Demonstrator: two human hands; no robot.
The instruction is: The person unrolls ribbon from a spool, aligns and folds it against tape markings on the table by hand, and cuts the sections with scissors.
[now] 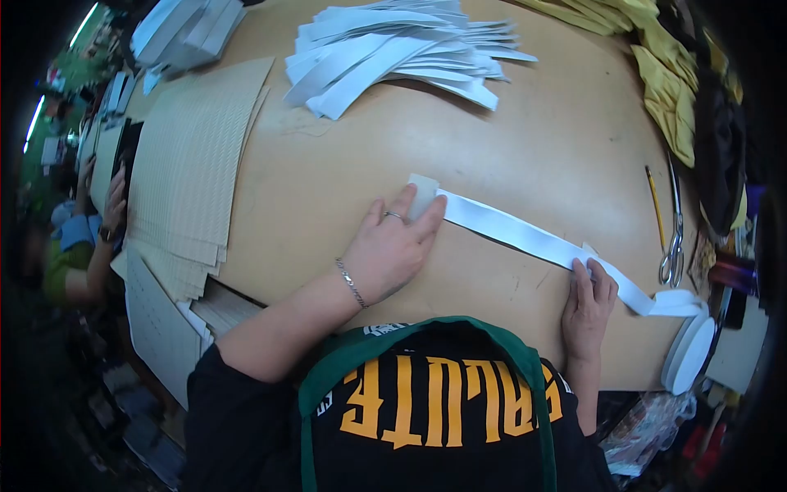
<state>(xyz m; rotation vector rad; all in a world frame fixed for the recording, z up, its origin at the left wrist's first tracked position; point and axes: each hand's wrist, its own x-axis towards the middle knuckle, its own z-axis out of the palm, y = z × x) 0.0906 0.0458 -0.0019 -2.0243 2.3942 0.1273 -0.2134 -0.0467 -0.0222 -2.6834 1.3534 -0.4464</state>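
A white flat band [516,234], like elastic or ribbon, stretches across the tabletop between my two hands. Its left end meets a small pale rectangular piece [424,187]. My left hand [392,250] lies spread there, fingertips pressing on the piece and the band's end. Farther right, my right hand [589,303] has its fingers bent and close together on the band's near edge; a small pale corner shows just beyond its fingertips. Past that hand the band twists and runs to a white roll [689,354] standing at the table's right edge.
Cut white strips [402,49] are heaped at the back. Ribbed cream sheets [188,164] are stacked at left. Scissors [674,238] and a yellow pencil [656,205] lie at right, near yellow fabric [664,90]. Another person's arm [102,246] is at far left.
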